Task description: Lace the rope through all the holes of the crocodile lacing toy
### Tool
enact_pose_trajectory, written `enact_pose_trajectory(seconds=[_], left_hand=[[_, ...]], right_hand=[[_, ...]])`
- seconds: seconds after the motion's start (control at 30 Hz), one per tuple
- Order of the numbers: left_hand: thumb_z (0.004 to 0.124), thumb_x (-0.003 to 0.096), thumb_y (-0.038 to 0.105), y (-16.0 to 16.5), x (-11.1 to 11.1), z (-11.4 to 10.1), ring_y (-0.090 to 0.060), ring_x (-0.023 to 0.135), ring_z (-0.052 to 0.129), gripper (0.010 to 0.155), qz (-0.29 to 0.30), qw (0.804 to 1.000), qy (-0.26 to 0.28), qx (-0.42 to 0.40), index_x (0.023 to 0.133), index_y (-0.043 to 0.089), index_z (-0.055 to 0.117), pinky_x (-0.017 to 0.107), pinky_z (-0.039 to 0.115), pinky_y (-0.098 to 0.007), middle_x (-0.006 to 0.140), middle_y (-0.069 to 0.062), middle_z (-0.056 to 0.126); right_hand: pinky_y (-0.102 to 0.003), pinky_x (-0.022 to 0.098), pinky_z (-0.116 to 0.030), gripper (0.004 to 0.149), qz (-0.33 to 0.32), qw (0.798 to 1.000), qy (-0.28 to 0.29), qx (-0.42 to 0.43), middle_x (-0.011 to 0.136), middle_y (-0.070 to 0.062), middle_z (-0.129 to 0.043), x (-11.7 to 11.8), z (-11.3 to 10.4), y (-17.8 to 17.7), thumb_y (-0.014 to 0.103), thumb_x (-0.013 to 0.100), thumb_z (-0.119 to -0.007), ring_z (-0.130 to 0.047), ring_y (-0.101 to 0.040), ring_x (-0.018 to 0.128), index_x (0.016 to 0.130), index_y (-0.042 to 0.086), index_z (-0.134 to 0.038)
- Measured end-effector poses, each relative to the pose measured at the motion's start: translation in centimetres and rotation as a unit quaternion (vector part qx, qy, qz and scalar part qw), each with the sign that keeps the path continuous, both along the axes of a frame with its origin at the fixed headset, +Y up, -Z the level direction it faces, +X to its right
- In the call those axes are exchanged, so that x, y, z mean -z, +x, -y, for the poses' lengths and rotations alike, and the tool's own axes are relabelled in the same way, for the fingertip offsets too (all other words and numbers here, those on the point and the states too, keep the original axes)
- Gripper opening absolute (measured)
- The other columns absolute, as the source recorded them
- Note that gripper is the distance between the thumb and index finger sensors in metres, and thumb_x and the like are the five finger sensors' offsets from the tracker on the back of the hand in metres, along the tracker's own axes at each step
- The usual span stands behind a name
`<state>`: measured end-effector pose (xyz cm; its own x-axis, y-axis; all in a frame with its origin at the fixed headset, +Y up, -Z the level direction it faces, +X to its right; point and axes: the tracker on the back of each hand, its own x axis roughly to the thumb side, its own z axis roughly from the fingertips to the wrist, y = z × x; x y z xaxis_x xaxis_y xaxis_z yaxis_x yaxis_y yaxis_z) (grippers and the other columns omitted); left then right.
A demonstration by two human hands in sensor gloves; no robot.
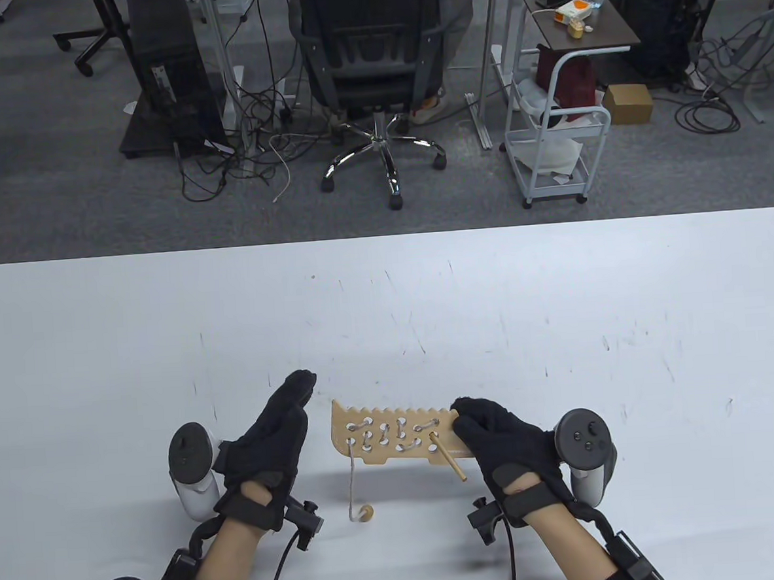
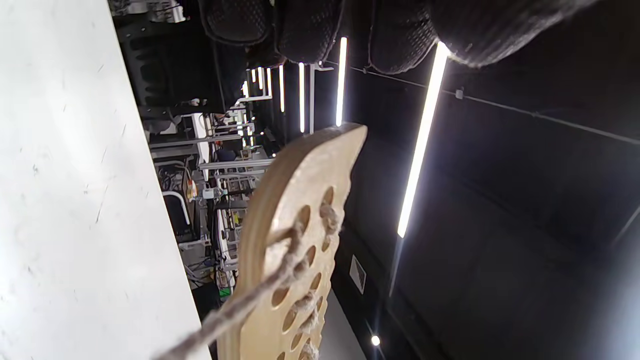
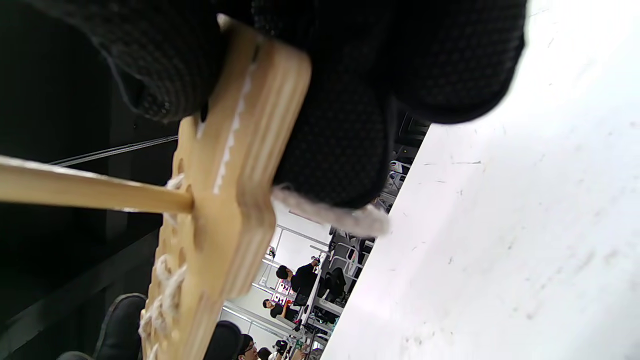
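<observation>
You are in an office: a black mesh swivel chair (image 1: 373, 61), tangled floor cables (image 1: 247, 148), a white wheeled cart (image 1: 552, 142).

I can read no text, label, brand or number anywhere in these views; the orange-and-white box (image 1: 572, 11) on the side table beyond my worktop is too small and blurred to make out any print
</observation>
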<state>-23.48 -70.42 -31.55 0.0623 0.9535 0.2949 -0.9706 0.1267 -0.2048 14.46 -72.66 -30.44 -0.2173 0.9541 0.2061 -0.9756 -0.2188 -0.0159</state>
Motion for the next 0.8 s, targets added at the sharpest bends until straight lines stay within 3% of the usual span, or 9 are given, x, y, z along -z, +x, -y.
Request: enact_pose_trajectory(seconds=[0.33, 0.53, 0.7, 0.8], left_hand=[[0.076, 0.0453, 0.058, 2.7, -1.7, -1.7, -0.036, 0.11, 0.035, 0.055, 0.011, 0.984, 0.1, 0.149, 0.1, 0.052, 0.072, 0.079, 0.03, -0.059, 0.119, 0.001, 0.046], [0.078, 0.0441, 0.057, 5.1, -3.1, -2.3, -0.035, 0.111, 0.032, 0.054, 0.016, 0.94, 0.172, 0.293, 0.098, 0.053, 0.075, 0.079, 0.024, -0.06, 0.12, 0.002, 0.044], [0.081, 0.0426, 0.057, 6.9, -4.3, -2.6, -0.035, 0.111, 0.03, 0.055, 0.015, 0.892, 0.219, 0.396, 0.097, 0.055, 0.076, 0.079, 0.021, -0.061, 0.12, 0.002, 0.043], [0.084, 0.0416, 0.056, 7.7, -4.6, -2.4, -0.035, 0.111, 0.03, 0.054, 0.025, 0.88, 0.222, 0.418, 0.096, 0.055, 0.077, 0.078, 0.02, -0.061, 0.12, 0.002, 0.043]], right_hand=[[-0.041, 0.037, -0.086, 0.043, 0.003, 0.999, -0.001, -0.045, 0.063, 0.0, -0.107, -0.1, 0.4, -0.8, 0.042, 0.044, -0.087, -0.11, -0.019, 0.043, 0.081, 0.02, -0.086], [-0.041, 0.036, -0.087, 0.043, -0.008, 0.998, 0.001, -0.063, 0.062, 0.0, -0.107, -0.5, 0.4, -1.7, 0.042, 0.044, -0.087, -0.111, -0.019, 0.042, 0.081, 0.02, -0.086], [-0.04, 0.036, -0.087, 0.043, -0.013, 0.997, 0.0, -0.073, 0.062, 0.0, -0.107, -0.8, 0.5, -2.3, 0.042, 0.044, -0.087, -0.111, -0.018, 0.042, 0.081, 0.019, -0.086], [-0.04, 0.036, -0.087, 0.043, -0.018, 0.997, -0.004, -0.076, 0.062, 0.0, -0.107, -0.9, 0.6, -2.6, 0.042, 0.044, -0.087, -0.111, -0.018, 0.041, 0.081, 0.019, -0.086]])
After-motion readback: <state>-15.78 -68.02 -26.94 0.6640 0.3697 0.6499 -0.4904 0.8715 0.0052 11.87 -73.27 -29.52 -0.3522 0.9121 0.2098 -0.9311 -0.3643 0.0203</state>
